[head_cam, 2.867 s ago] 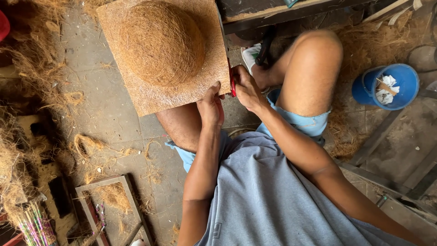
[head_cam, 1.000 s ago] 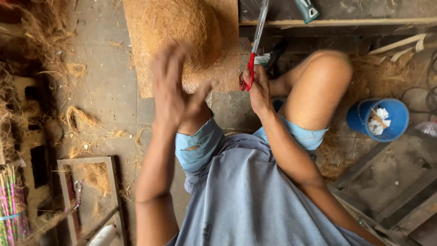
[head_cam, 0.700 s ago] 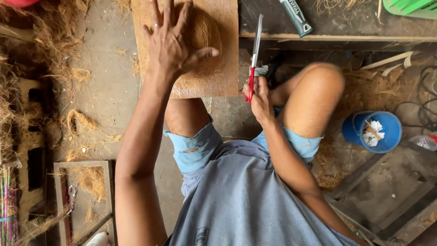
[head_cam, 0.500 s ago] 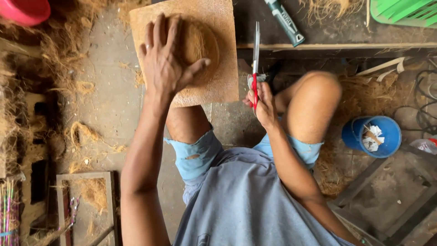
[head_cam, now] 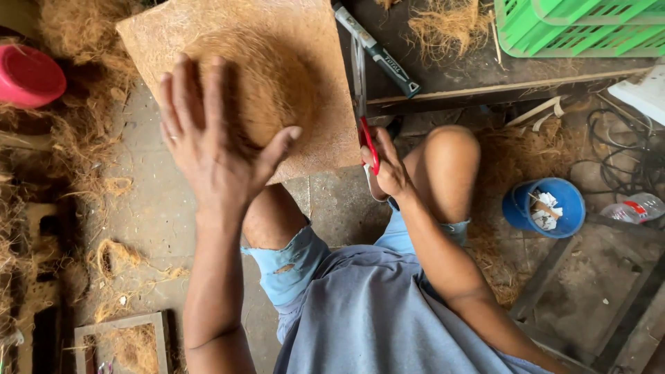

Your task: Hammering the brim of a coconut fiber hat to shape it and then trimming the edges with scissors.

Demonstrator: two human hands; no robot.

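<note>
Left hand grip: fingers spread apart, palm flat on the domed middle of the coir sheet, thumb hooked round the dome's near side, clamped on nothing. Right hand grip: closed round the red handles of the scissors, blades pointing away along the sheet's right edge; can't tell if the blades are apart or together

Largest first:
- coir sheet: square, brown, raised round dome in the centre, resting over the left knee, near edge above the thigh
- green plastic crate: top right, on the far side of the wooden plank
- loose coir fibre: piled down the left side on the concrete floor
- blue bucket: right of the right knee, scraps of white paper inside
- red bowl: far left, upside down among the fibre
- grey-handled tool: lying on the dark surface just beyond the scissors, close to the blades
- clear plastic bottle: right edge, on its side, just beside the bucket
</note>
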